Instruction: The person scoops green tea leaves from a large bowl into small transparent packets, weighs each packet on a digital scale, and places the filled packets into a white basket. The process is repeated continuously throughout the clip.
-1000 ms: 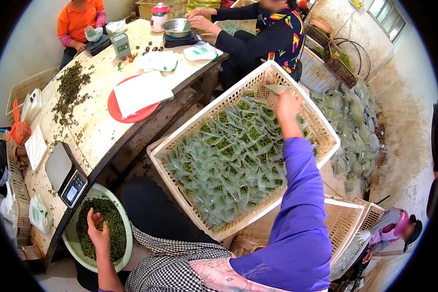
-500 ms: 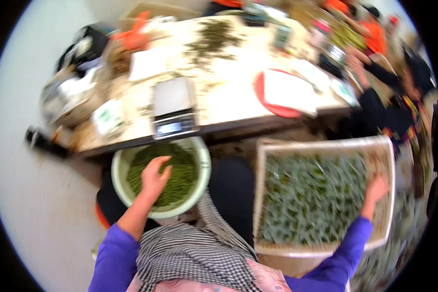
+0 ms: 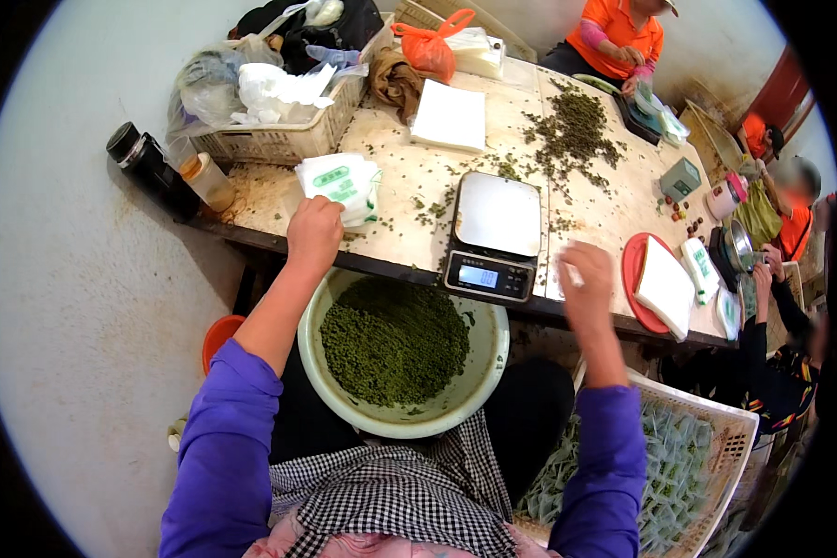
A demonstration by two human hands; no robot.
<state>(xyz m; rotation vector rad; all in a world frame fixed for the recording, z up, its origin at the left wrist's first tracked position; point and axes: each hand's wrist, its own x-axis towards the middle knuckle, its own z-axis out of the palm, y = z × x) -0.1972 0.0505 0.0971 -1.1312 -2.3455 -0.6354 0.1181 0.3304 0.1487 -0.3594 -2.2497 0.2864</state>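
Observation:
My left hand [image 3: 314, 232] pinches the near edge of a small stack of white plastic bags with green print [image 3: 344, 181] at the table's front edge. My right hand [image 3: 586, 279], smeared by motion, hovers by the table edge just right of a digital kitchen scale [image 3: 498, 223]; its fingers look curled, and what they hold, if anything, is unclear. The scale's plate is bare and its display is lit. Between my knees, below the table edge, a pale green basin [image 3: 312, 339] holds a heap of small green pellets or buds [image 3: 395, 344].
At lower right, a white plastic crate [image 3: 739, 432] holds many small filled clear bags [image 3: 660, 456]. The table [image 3: 391, 237] carries loose pellets [image 3: 577, 130], a red plate [image 3: 631, 274] under white sheets, a black flask [image 3: 144, 167] and a cluttered crate [image 3: 279, 139]. Other people sit beyond it.
My left hand has gone from over the basin to the bags on the table. My right hand has left the crate for the space beside the scale. The view has shifted.

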